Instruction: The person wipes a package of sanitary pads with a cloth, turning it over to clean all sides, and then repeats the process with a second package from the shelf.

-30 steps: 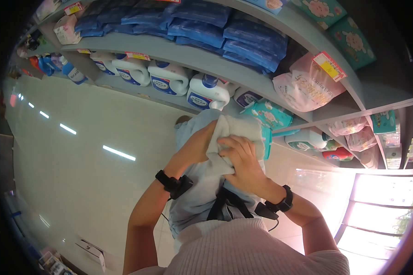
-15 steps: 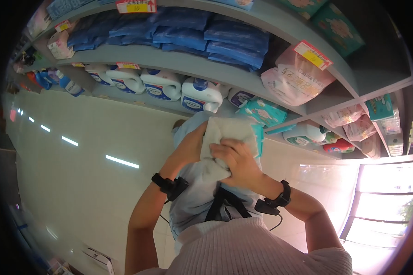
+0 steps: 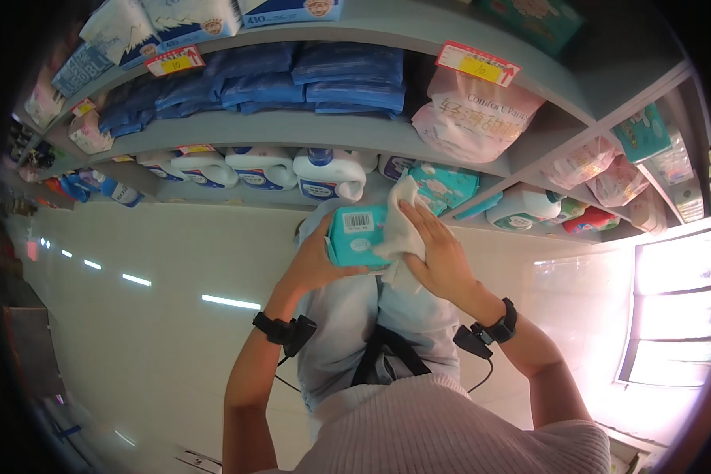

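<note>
A teal package [image 3: 356,242] with a barcode on a white label is held over my lap. My left hand [image 3: 317,257] grips its left end, thumb along the near edge and fingers partly hidden behind it. My right hand [image 3: 440,251] presses a crumpled white cloth [image 3: 404,233] against the package's right end. The cloth hangs over that end and covers part of the teal surface. Both wrists wear black straps with small devices.
Grey shelves [image 3: 292,130] stand just beyond my hands. They hold blue packs [image 3: 347,67], white detergent jugs [image 3: 328,175], another teal package [image 3: 444,188] and a pink bag [image 3: 478,118]. Pale tiled floor [image 3: 166,261] lies to the left, and a bright window [image 3: 675,300] is at right.
The cloth has moved off most of the package to its right end, uncovering the barcode face. My right hand has shifted right and my left hand now shows at the package's left end.
</note>
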`<state>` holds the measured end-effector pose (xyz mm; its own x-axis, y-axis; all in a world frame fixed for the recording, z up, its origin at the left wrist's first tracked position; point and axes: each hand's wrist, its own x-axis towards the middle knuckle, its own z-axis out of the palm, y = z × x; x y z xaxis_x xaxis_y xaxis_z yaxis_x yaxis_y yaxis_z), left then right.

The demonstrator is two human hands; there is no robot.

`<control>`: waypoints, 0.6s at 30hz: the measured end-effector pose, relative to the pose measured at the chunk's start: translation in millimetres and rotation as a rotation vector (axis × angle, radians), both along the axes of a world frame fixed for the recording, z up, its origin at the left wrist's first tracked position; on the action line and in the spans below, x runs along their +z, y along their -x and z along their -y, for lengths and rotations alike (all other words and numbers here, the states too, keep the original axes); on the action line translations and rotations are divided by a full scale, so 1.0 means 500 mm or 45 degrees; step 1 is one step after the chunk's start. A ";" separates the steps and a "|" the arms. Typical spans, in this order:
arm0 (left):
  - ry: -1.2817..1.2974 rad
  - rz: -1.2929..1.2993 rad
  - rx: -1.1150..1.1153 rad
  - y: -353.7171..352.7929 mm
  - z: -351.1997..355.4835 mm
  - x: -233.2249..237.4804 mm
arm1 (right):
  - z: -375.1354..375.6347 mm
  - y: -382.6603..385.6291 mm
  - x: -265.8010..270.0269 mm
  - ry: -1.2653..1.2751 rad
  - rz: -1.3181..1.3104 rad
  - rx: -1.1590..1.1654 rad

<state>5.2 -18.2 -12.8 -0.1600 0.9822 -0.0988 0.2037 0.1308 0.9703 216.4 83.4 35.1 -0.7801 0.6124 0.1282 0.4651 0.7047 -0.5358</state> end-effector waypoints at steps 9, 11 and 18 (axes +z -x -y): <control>-0.068 0.029 -0.071 0.024 0.007 -0.055 | 0.058 0.122 -0.023 -0.162 -0.026 0.086; -0.299 -0.377 -0.095 0.073 0.046 -0.213 | 0.080 0.152 -0.018 -0.086 -0.093 0.160; -0.191 -0.136 -0.020 0.049 0.048 -0.161 | 0.086 0.140 -0.015 -0.249 -0.134 0.358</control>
